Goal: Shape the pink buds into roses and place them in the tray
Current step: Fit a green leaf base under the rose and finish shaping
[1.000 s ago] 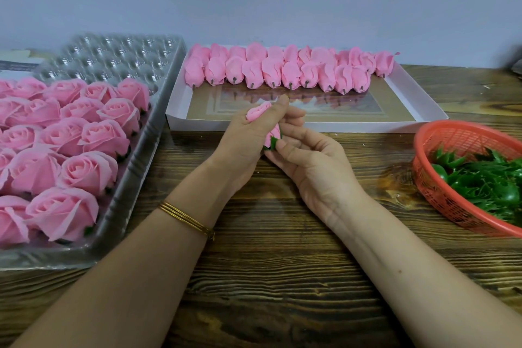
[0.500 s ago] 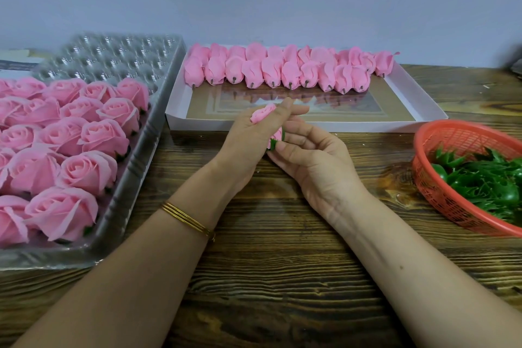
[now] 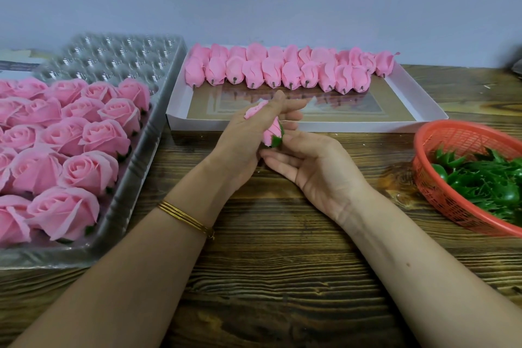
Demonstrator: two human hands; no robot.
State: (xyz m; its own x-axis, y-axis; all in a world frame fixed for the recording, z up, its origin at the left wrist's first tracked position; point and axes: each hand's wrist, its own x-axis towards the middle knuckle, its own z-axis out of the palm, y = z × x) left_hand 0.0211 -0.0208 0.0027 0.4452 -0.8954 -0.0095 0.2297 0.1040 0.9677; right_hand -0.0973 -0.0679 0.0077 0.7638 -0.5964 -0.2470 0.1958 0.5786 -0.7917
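- Centre of frame: my left hand point(image 3: 243, 144) curls round a pink petalled bud with a green base point(image 3: 272, 130). My right hand point(image 3: 310, 167), palm up, pinches that base.
- I judge this bud not yet opened.
- Left: silver plastic cell tray point(image 3: 115, 215), near rows filled with open pink roses point(image 3: 84, 135), far cells bare.
- Upper centre: shallow white box point(image 3: 310, 126), with many closed pink buds waiting point(image 3: 282, 73).

The left hand point(image 3: 240, 147) hides most of the bud point(image 3: 272, 131); the basket point(image 3: 429, 175) runs off the right edge.
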